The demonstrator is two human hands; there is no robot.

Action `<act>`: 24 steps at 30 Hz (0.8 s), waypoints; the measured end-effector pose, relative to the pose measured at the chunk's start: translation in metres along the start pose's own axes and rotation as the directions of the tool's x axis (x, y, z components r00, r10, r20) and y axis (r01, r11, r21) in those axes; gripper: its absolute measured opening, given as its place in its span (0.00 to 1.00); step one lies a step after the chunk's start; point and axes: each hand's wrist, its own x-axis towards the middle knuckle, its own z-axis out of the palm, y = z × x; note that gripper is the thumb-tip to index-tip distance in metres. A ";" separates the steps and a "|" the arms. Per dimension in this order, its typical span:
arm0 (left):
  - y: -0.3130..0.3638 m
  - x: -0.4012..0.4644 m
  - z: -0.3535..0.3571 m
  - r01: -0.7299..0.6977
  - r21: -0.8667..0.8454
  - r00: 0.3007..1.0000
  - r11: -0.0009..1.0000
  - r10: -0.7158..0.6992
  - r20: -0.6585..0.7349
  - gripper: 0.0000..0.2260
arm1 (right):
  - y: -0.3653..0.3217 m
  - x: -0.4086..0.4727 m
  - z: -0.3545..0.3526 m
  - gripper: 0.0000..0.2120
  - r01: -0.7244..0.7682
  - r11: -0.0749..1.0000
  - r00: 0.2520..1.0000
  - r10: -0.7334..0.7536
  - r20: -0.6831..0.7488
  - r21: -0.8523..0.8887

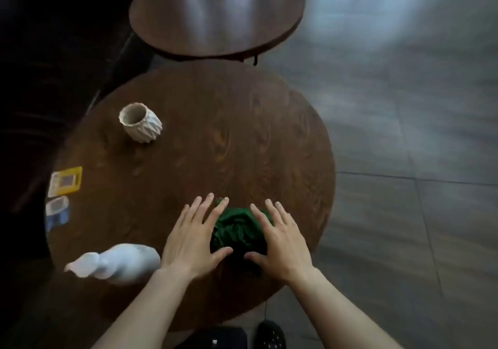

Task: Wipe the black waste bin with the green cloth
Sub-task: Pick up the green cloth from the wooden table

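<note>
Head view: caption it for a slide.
Both hands, left and right, flat and open around the crumpled green cloth on a round table.

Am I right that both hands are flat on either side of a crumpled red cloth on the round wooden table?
Not quite: the cloth is green, not red. The head view shows it crumpled on the round wooden table, with the left hand and the right hand spread open on either side, their fingers resting on its edges.
</note>
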 end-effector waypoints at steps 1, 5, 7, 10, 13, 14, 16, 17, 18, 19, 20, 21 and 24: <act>0.000 0.006 0.005 -0.014 -0.016 0.999 1.000 0.015 0.052 0.49 | 0.003 0.005 0.005 0.52 0.038 0.999 0.999 -0.038 0.031 -0.016; -0.001 0.024 0.034 -0.065 -0.013 0.994 0.998 0.066 0.091 0.53 | 0.016 0.017 0.030 0.55 0.164 0.983 0.986 -0.161 0.042 -0.082; 0.001 0.028 0.044 -0.080 -0.022 0.991 0.997 0.082 0.107 0.54 | 0.022 0.018 0.038 0.54 0.204 0.974 0.979 -0.202 0.028 -0.095; 0.004 0.030 0.051 -0.062 -0.041 0.993 0.997 0.066 0.095 0.52 | 0.027 0.021 0.039 0.49 0.219 0.971 0.975 -0.221 -0.013 -0.098; 0.007 0.026 0.053 -0.042 -0.022 0.997 0.999 0.043 0.065 0.48 | 0.026 0.023 0.036 0.40 0.223 0.969 0.973 -0.227 -0.032 -0.106; 0.007 0.025 0.053 -0.034 -0.023 0.998 0.999 0.035 0.059 0.45 | 0.026 0.023 0.036 0.36 0.229 0.967 0.970 -0.236 -0.049 -0.114; 0.009 0.023 0.049 -0.019 -0.027 0.999 0.999 0.020 0.036 0.39 | 0.023 0.022 0.034 0.28 0.238 0.964 0.964 -0.249 -0.096 -0.115; 0.010 0.022 0.046 -0.018 -0.017 0.999 1.000 0.018 0.026 0.36 | 0.020 0.021 0.033 0.25 0.237 0.964 0.963 -0.249 -0.102 -0.117; 0.012 0.022 0.044 -0.025 -0.003 1.000 1.000 0.025 0.009 0.34 | 0.018 0.020 0.032 0.23 0.239 0.964 0.961 -0.252 -0.111 -0.117; 0.014 0.021 0.042 -0.033 0.010 0.999 0.999 0.033 -0.004 0.31 | 0.016 0.019 0.030 0.22 0.238 0.964 0.961 -0.252 -0.117 -0.118; 0.015 0.020 0.039 -0.043 0.020 0.999 0.999 0.044 -0.020 0.30 | 0.014 0.017 0.028 0.21 0.235 0.965 0.960 -0.249 -0.128 -0.116; 0.017 0.018 0.036 -0.051 0.027 0.998 0.998 0.052 -0.030 0.29 | 0.012 0.015 0.026 0.21 0.227 0.967 0.961 -0.241 -0.135 -0.115; 0.017 0.008 0.020 -0.077 0.035 0.994 0.996 0.079 -0.069 0.28 | -0.001 0.003 0.015 0.22 0.194 0.973 0.958 -0.216 -0.186 -0.127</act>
